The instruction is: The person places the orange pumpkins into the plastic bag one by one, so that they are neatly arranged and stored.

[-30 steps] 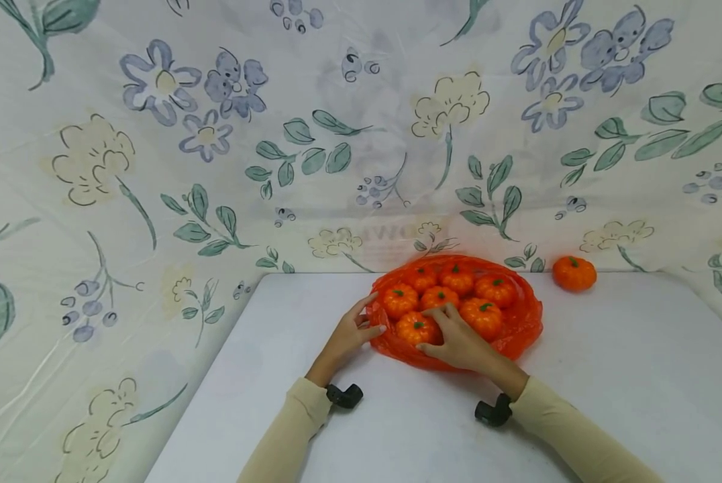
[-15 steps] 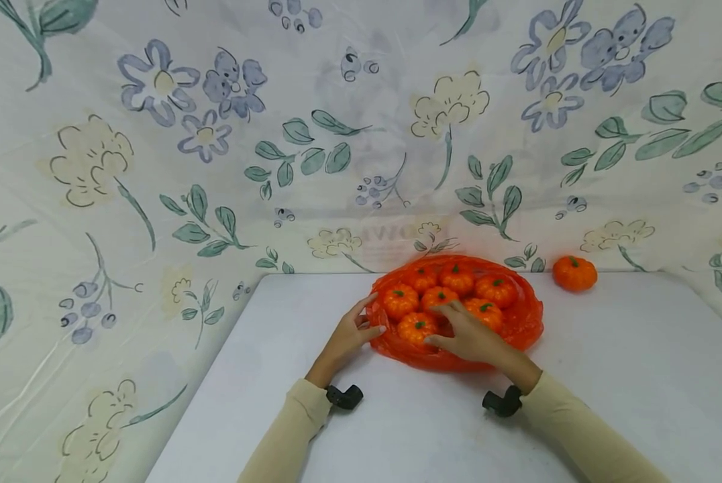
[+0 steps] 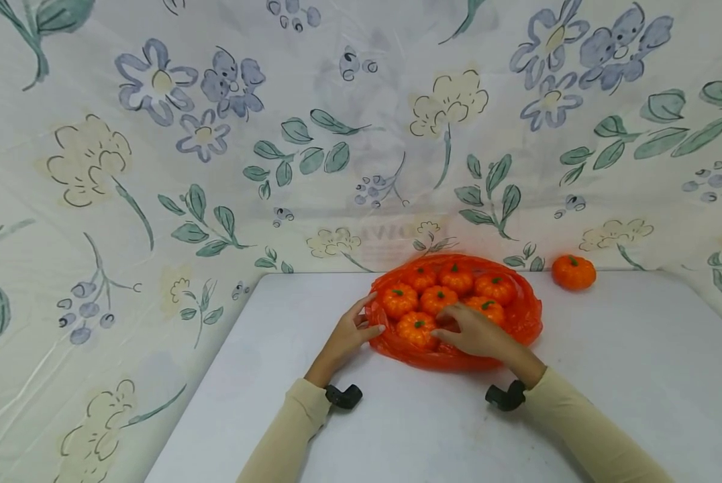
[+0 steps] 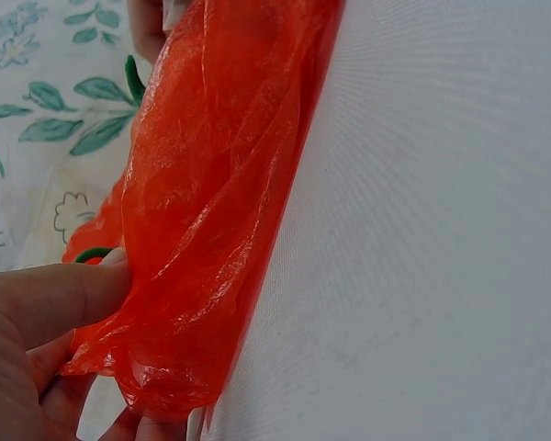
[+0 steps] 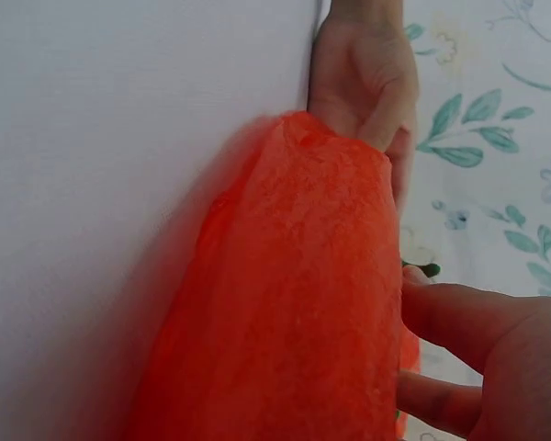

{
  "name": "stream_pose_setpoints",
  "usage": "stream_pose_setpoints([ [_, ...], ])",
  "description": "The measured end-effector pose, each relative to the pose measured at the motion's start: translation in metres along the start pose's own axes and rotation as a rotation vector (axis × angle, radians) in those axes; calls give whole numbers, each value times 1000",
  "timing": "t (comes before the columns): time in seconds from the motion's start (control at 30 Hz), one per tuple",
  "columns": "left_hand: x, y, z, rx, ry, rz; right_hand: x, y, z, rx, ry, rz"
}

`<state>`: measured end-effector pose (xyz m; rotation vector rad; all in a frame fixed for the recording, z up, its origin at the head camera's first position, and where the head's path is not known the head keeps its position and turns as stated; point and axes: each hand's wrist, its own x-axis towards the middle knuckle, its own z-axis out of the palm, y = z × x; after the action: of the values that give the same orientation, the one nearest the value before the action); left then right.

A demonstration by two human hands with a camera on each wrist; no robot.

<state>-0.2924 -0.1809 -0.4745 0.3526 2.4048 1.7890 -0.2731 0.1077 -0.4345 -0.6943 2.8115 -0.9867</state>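
Note:
Several small orange pumpkins with green stems sit in a red plastic bag whose mouth is spread wide on the table. My left hand grips the bag's left rim; the left wrist view has the thumb in front of the crumpled film, fingers beneath. My right hand reaches over the bag's near side, thumb beside the front pumpkin, fingers bent and apart from the thumb. It partly covers the pumpkin at the right. In the right wrist view, the bag's side hides most pumpkins.
A single pumpkin lies outside the bag, near the table's back right edge. The white table meets a flower-patterned cloth behind it. A black wrist device is on each forearm.
My right hand has drawn back to the right, off the front pumpkin, uncovering more of it and covering part of the one at the right. My left hand stays on the rim.

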Motion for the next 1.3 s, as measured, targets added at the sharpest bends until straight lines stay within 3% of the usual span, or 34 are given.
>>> stream_pose_setpoints([
  [0.3, 0, 0, 0, 11, 4, 0, -1, 1, -26, 45, -13, -4],
  [0.5, -3, -2, 2, -10, -4, -10, -9, 12, -66, 81, 128, 3],
  [0.67, -5, -1, 1, -13, 8, -18, -14, 36, -104, 127, 258, 137],
  [0.9, -6, 1, 1, -3, 15, -31, -16, 107, -134, 84, 411, 369],
  [1.07, -8, 3, 0, -5, 2, -26, -19, 147, -140, 77, 405, 541],
  [1.3, -2, 2, -2, -4, -3, 4, -22, 180, -143, 166, 353, 616],
])
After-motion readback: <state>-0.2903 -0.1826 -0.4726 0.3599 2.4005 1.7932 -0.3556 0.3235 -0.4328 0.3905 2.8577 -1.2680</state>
